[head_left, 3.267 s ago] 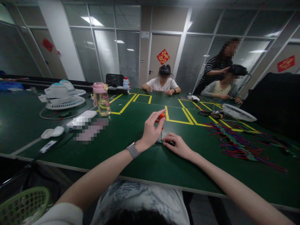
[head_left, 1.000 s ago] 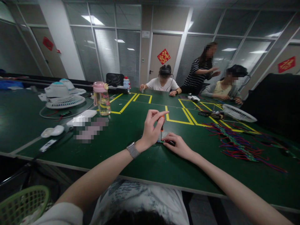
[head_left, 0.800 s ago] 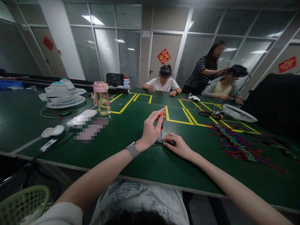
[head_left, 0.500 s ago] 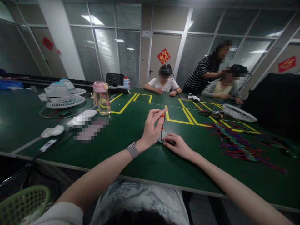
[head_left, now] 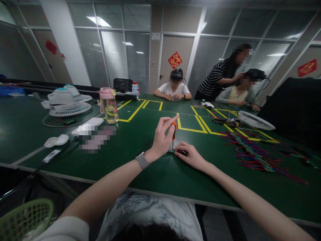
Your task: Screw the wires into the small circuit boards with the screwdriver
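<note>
My left hand (head_left: pixel 162 137) holds a small screwdriver (head_left: pixel 174 131) with an orange handle upright, fingertips pinched on the handle. Its thin shaft points down onto a small green circuit board (head_left: pixel 172 151) lying on the green table (head_left: pixel 155 174). My right hand (head_left: pixel 192 155) lies flat beside the shaft and presses on the board's right end. A grey watch sits on my left wrist.
Red, blue and green wires (head_left: pixel 250 152) are spread at the right. White fan parts (head_left: pixel 65 103) and a pink-lidded bottle (head_left: pixel 108 105) stand at the left, another fan grille (head_left: pixel 255 121) at the right. Three other people are at the far end. A green basket (head_left: pixel 25 219) sits below left.
My left fingers keep shifting on the screwdriver handle, turning it in place. My right hand stays on the board. The standing person at the far end has leaned over the seated one.
</note>
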`<move>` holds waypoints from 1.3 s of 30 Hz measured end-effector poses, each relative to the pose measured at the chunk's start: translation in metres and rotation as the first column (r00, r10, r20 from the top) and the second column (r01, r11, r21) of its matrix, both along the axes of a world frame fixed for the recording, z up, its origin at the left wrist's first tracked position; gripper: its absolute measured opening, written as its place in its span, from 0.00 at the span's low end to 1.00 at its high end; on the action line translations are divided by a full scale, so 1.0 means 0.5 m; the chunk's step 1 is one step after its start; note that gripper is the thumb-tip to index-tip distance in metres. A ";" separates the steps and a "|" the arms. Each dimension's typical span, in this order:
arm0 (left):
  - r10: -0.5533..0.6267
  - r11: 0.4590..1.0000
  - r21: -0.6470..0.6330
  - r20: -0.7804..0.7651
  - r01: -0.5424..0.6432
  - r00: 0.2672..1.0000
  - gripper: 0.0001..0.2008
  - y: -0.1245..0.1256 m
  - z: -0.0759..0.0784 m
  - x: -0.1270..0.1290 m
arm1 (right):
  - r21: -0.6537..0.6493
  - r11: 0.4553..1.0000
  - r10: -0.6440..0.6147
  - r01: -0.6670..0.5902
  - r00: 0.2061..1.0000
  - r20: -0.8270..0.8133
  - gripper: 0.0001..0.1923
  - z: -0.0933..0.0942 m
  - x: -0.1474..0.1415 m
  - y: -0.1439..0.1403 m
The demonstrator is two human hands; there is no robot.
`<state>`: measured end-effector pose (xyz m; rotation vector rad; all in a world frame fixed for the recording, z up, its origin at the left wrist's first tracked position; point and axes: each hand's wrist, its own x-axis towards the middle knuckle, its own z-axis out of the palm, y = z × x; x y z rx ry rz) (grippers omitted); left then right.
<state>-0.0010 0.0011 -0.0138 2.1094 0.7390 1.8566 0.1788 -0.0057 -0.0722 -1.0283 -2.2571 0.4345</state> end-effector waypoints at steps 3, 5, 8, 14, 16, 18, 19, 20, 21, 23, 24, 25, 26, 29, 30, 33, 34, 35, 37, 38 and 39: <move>-0.120 0.991 -0.051 0.038 0.122 0.992 0.18 0.002 -0.004 0.003 | 0.005 1.000 -0.001 0.001 1.000 0.005 0.09 -0.002 0.000 0.001; -0.111 0.992 -0.047 0.056 0.114 0.992 0.16 0.000 -0.004 0.003 | 0.008 1.000 -0.002 0.002 1.000 0.011 0.09 -0.002 0.000 0.002; 0.007 1.000 0.011 0.037 -0.007 0.999 0.11 -0.003 0.001 0.002 | 0.013 1.000 -0.002 0.002 1.000 0.016 0.08 -0.002 0.000 0.002; -0.030 1.000 -0.004 0.007 0.030 1.000 0.17 0.001 -0.003 0.001 | 0.017 1.000 0.005 -0.006 1.000 0.003 0.09 -0.002 0.000 0.002; -0.074 0.997 -0.033 0.038 0.075 0.997 0.18 0.003 -0.006 0.002 | 0.015 1.000 0.005 -0.006 1.000 0.002 0.09 -0.002 0.001 0.002; -0.068 0.997 -0.040 0.067 0.071 0.995 0.17 0.002 -0.005 0.001 | 0.012 1.000 0.005 -0.005 1.000 0.008 0.08 -0.002 0.001 0.002; -0.051 0.998 -0.029 0.066 0.053 0.997 0.15 0.001 -0.004 0.001 | 0.012 1.000 0.005 -0.005 1.000 0.011 0.08 -0.002 0.001 0.002; -0.025 1.000 -0.012 0.058 0.026 0.998 0.14 0.000 -0.001 0.000 | 0.011 1.000 0.004 -0.004 1.000 0.011 0.09 -0.002 0.001 0.002; 0.005 1.000 0.007 0.048 -0.005 0.999 0.13 -0.001 0.001 -0.001 | 0.010 1.000 0.004 -0.004 1.000 0.012 0.09 -0.002 0.001 0.002; 0.066 0.997 0.043 0.040 -0.067 0.997 0.10 -0.003 0.005 -0.002 | 0.009 1.000 0.003 -0.004 1.000 0.013 0.09 -0.001 0.001 0.002; 0.087 0.995 0.054 0.041 -0.089 0.995 0.10 -0.003 0.006 -0.002 | 0.008 1.000 0.003 -0.003 1.000 0.014 0.09 -0.001 0.001 0.001; 0.096 0.994 0.057 0.041 -0.098 0.995 0.10 -0.003 0.006 -0.002 | 0.006 1.000 0.002 -0.003 1.000 0.014 0.09 -0.001 0.001 0.001; 0.087 0.995 0.054 0.038 -0.089 0.996 0.11 -0.002 0.005 -0.002 | 0.006 1.000 0.001 -0.001 1.000 0.014 0.09 0.000 0.001 0.001; -0.031 1.000 -0.003 0.037 0.031 0.999 0.17 0.002 -0.002 -0.001 | 0.004 1.000 -0.002 0.002 1.000 0.015 0.09 0.002 0.000 0.000; -0.069 0.997 -0.028 0.047 0.070 0.996 0.18 0.003 -0.004 -0.001 | 0.004 1.000 -0.001 0.001 1.000 0.017 0.09 0.002 0.000 0.000; -0.088 0.994 -0.059 0.073 0.093 0.993 0.16 0.003 -0.004 0.000 | 0.004 1.000 0.000 0.000 1.000 0.021 0.09 0.002 0.001 0.000; -0.066 0.997 -0.047 0.068 0.069 0.996 0.15 0.001 -0.002 0.000 | 0.004 1.000 0.000 0.000 1.000 0.023 0.09 0.002 0.001 0.000; -0.037 0.999 -0.027 0.059 0.039 0.998 0.13 0.000 0.000 0.000 | 0.003 1.000 -0.002 0.002 1.000 0.024 0.09 0.002 0.001 0.000; 0.020 1.000 0.015 0.042 -0.021 0.999 0.10 -0.003 0.004 0.000 | 0.003 1.000 -0.007 0.007 1.000 0.028 0.09 0.001 0.000 0.000; 0.044 0.999 0.030 0.037 -0.045 0.998 0.10 -0.003 0.006 0.000 | 0.005 1.000 -0.007 0.007 1.000 0.029 0.09 0.000 0.000 0.001; 0.057 0.998 0.037 0.032 -0.058 0.998 0.10 -0.004 0.006 -0.001 | 0.007 1.000 -0.006 0.006 1.000 0.030 0.09 0.000 0.001 0.001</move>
